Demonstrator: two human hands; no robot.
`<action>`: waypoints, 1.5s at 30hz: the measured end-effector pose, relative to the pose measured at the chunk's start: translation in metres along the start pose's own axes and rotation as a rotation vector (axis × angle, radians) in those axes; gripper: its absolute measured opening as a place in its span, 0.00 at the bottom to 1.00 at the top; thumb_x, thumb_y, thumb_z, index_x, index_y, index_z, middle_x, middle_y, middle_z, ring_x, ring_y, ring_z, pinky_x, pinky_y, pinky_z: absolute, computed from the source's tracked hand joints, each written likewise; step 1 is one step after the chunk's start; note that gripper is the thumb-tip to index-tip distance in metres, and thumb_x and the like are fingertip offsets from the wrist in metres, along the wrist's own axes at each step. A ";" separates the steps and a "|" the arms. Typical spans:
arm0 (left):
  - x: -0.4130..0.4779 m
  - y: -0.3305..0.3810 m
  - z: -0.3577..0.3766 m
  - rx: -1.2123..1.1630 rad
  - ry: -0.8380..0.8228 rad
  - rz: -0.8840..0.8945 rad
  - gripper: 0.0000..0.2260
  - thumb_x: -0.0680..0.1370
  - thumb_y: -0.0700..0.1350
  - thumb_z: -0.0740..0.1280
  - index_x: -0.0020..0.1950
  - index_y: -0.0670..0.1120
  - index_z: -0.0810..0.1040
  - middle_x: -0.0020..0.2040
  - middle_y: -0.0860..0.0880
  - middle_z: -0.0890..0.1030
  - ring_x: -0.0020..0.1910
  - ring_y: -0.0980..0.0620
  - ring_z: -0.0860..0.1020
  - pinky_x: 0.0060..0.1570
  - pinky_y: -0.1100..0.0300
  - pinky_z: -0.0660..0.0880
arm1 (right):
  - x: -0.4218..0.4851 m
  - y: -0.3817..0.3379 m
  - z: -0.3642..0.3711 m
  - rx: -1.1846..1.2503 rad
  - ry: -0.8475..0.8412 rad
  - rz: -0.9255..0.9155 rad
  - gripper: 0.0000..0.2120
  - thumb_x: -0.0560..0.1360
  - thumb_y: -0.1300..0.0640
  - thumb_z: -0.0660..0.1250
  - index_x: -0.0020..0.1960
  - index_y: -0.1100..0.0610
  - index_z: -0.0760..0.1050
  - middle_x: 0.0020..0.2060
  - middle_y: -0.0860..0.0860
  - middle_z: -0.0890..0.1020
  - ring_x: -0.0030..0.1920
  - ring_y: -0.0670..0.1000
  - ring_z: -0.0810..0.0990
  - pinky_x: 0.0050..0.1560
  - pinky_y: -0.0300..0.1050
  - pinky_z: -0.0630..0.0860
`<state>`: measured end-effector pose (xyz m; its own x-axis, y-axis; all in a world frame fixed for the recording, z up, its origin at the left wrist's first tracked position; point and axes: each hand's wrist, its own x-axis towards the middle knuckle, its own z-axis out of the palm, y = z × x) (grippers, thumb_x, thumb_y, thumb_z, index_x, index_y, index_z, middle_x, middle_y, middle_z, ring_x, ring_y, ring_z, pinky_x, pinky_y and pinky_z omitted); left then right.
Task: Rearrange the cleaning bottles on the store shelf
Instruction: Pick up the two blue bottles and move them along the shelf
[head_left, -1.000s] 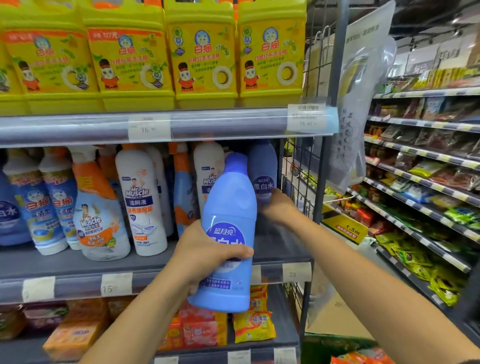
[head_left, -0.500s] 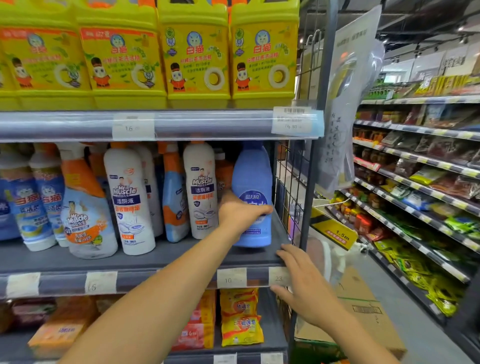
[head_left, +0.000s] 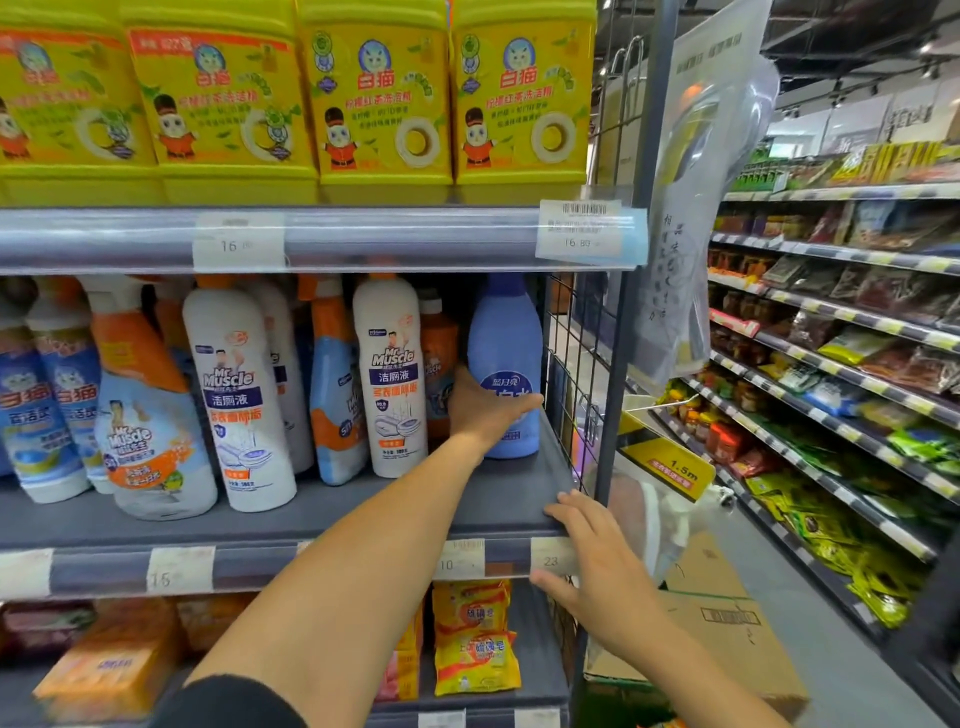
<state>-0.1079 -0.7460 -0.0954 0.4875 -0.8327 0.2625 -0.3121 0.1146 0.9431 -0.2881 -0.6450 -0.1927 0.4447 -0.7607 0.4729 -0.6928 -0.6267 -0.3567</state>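
Head: blue bottle (head_left: 506, 332), label half-covered

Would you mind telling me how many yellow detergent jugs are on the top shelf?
4 yellow jugs in a row: far left, next, third, rightmost. More may hide behind.

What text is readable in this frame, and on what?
"Mr Muscle", "洁厕液": white bottle
"白猫": yellow jug
"蓝月亮": blue bottle
"16.80": upper shelf tag
"15", "10", "23": middle shelf tags
"1.5m": yellow sign
Fine print on labels: too blurred.
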 end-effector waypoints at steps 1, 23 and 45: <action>0.000 -0.002 0.001 -0.013 -0.022 -0.044 0.40 0.55 0.57 0.81 0.62 0.48 0.70 0.59 0.51 0.77 0.56 0.51 0.76 0.53 0.59 0.74 | 0.000 -0.001 0.000 0.005 0.000 0.003 0.32 0.71 0.41 0.69 0.71 0.47 0.62 0.72 0.43 0.62 0.74 0.43 0.54 0.70 0.38 0.53; -0.011 -0.007 0.011 0.355 -0.006 -0.102 0.40 0.63 0.51 0.80 0.67 0.39 0.66 0.66 0.41 0.74 0.65 0.43 0.74 0.60 0.55 0.73 | -0.001 -0.008 -0.005 0.024 0.000 0.032 0.31 0.71 0.42 0.70 0.70 0.46 0.63 0.72 0.44 0.62 0.75 0.44 0.53 0.71 0.39 0.55; -0.154 0.023 -0.261 1.264 -0.397 -0.065 0.27 0.74 0.53 0.70 0.70 0.46 0.69 0.66 0.43 0.75 0.63 0.43 0.74 0.52 0.56 0.71 | 0.077 -0.161 -0.017 -0.210 -0.480 -0.379 0.20 0.76 0.41 0.62 0.61 0.54 0.69 0.55 0.53 0.73 0.53 0.57 0.76 0.46 0.49 0.73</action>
<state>0.0227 -0.4731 -0.0607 0.3281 -0.9429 -0.0568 -0.9418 -0.3312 0.0574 -0.1521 -0.5999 -0.0853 0.8512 -0.5142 0.1046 -0.5122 -0.8575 -0.0475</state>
